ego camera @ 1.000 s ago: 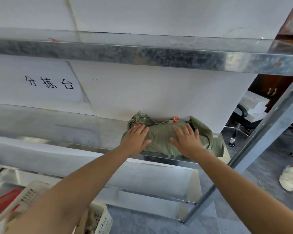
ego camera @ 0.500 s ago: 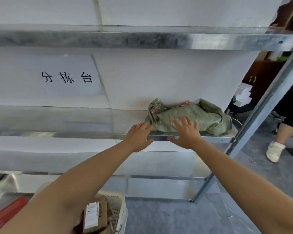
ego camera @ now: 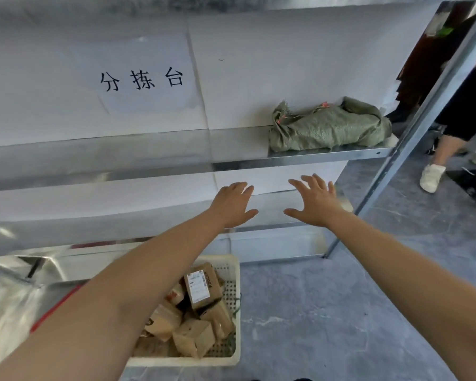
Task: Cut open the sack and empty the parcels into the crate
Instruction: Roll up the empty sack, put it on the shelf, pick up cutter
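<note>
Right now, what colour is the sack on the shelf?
Dull green woven sack, with small red ties near its top; clearest in the head view.

Sack (ego camera: pixel 329 128) on shelf (ego camera: pixel 327 156); hands (ego camera: pixel 275 206) spread below, empty.

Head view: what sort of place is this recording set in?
Most likely a parcel sorting station: a crate of labelled cardboard parcels on the floor, a green woven sack on a metal shelf, and a paper sign reading 分拣台.

Green woven sack (ego camera: pixel 331 128) lies crumpled on shelf's right end; brown cardboard parcels (ego camera: pixel 201 309) heaped in white crate (ego camera: pixel 238 295) below.
</note>
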The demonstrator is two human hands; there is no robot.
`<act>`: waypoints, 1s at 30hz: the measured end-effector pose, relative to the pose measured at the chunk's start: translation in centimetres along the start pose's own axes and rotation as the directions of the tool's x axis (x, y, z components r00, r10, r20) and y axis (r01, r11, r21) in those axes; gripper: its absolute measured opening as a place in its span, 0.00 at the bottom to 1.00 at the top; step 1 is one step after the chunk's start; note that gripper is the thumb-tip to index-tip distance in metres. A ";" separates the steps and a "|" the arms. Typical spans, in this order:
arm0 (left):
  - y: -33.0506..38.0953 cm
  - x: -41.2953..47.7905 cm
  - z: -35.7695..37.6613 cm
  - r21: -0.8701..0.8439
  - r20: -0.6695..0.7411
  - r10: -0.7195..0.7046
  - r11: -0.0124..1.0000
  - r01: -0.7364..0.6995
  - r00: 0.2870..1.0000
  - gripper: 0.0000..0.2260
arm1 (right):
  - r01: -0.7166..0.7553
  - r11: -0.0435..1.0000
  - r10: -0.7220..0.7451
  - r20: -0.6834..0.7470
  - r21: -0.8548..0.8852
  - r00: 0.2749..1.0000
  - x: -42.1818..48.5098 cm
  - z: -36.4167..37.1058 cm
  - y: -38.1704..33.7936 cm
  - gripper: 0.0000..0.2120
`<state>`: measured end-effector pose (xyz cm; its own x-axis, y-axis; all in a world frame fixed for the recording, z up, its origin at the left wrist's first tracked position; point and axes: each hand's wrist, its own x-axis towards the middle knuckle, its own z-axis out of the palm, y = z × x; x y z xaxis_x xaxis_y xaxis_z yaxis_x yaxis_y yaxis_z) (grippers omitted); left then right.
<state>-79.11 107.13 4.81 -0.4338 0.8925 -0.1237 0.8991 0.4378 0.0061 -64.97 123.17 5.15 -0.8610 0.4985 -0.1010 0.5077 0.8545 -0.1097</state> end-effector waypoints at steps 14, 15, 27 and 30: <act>5.6 -18.0 5.1 -0.022 -0.001 0.051 0.998 -0.051 0.999 0.30 | -0.023 1.000 0.023 0.029 -0.006 0.999 -19.1 5.8 -6.7 0.37; 6.3 -19.9 5.8 -0.036 0.003 0.050 0.998 -0.050 0.999 0.30 | -0.029 1.000 0.029 0.043 -0.004 0.999 -21.1 6.5 -7.1 0.38; 11.4 -38.9 11.0 -0.074 0.088 0.055 0.996 -0.049 0.995 0.28 | -0.096 0.995 0.090 0.140 0.036 0.986 -39.3 11.8 -13.4 0.39; 11.0 -41.6 11.8 -0.063 0.072 0.093 0.994 -0.089 0.993 0.28 | -0.109 0.993 0.100 0.158 0.051 0.982 -41.5 12.9 -14.9 0.38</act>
<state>-50.46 73.48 -1.72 -0.3427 0.9193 -0.1936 0.9284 0.3628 0.0796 -36.42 87.88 -1.78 -0.7901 0.5521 -0.2665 0.5995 0.7866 -0.1480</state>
